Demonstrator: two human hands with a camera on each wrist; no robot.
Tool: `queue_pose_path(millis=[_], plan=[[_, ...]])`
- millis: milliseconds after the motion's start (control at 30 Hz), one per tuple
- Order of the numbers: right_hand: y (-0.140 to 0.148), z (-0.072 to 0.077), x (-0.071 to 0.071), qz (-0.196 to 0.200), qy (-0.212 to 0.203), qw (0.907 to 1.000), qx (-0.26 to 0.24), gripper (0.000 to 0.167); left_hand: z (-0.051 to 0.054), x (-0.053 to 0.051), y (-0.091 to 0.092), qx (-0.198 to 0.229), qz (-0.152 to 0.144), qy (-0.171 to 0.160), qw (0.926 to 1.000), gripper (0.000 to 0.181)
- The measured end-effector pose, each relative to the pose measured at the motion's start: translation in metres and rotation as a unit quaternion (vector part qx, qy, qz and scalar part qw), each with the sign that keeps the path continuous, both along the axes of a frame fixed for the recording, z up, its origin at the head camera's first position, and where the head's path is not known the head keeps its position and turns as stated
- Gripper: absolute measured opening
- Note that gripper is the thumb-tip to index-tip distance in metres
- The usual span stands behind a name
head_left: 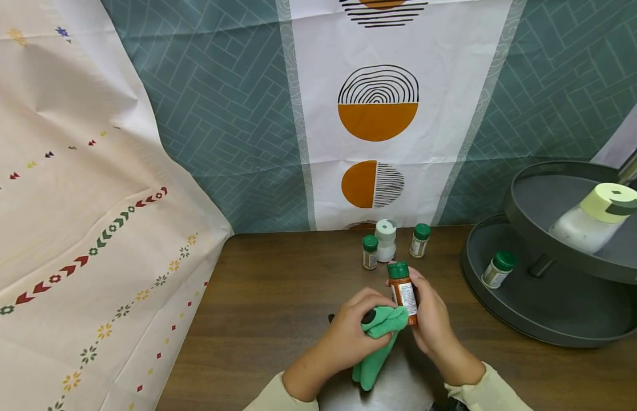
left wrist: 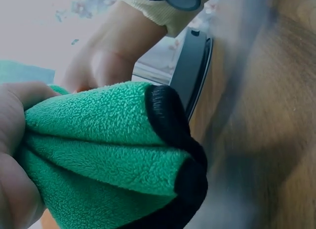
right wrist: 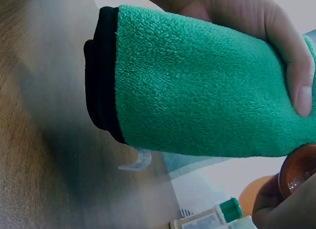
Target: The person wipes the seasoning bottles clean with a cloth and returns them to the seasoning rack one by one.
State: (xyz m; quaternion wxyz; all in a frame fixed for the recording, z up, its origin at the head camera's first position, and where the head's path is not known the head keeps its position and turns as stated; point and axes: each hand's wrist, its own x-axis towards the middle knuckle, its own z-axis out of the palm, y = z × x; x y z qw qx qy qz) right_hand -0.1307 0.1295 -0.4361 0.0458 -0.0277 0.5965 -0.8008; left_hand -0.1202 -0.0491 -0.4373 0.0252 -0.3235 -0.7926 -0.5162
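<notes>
My right hand (head_left: 432, 317) holds a spice jar (head_left: 403, 291) upright, with a green lid, a white label and orange-red contents. In my left hand (head_left: 351, 328) is a folded green cloth (head_left: 377, 354), gripped near its top, and the cloth touches the jar's side. Black edging trims the cloth (left wrist: 108, 120) in the left wrist view. From the right wrist view, the left thumb (right wrist: 300, 86) presses on the cloth, and the jar's reddish base (right wrist: 296, 170) shows beside it. Most of the right hand's fingers are hidden behind the jar.
Two small green-lidded jars (head_left: 370, 253) and a white-capped bottle (head_left: 386, 241) stand at the table's back. To the right is a two-tier dark tray (head_left: 555, 337); a green-lidded jar (head_left: 498, 270) is on its lower tier, a yellow-capped white bottle (head_left: 596, 220) above.
</notes>
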Motion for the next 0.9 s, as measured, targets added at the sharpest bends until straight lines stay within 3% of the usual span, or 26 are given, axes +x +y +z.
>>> queue_pose_path(millis=[333, 467, 600, 733, 900], plan=[[-0.008, 0.005, 0.002, 0.01, -0.032, 0.9982, 0.05, 0.041, 0.005, -0.005, -0.006, 0.047, 0.082, -0.016, 0.9954, 0.043], [-0.009, 0.005, 0.002, 0.015, -0.037, 0.9962, 0.077, 0.042, 0.008, -0.007, -0.008, 0.086, 0.123, -0.034, 0.9881, 0.042], [-0.01, 0.004, 0.002, 0.03, -0.017, 0.9942, 0.102, 0.043, 0.01, -0.009, -0.011, 0.116, 0.156, -0.041, 0.9801, 0.041], [-0.009, 0.003, 0.003, 0.038, 0.004, 0.9944, 0.098, 0.043, 0.01, -0.008, -0.011, 0.109, 0.151, -0.036, 0.9818, 0.042], [-0.007, 0.004, 0.003, 0.015, 0.011, 0.9967, 0.079, 0.042, 0.005, -0.005, -0.006, 0.059, 0.085, -0.022, 0.9944, 0.042]])
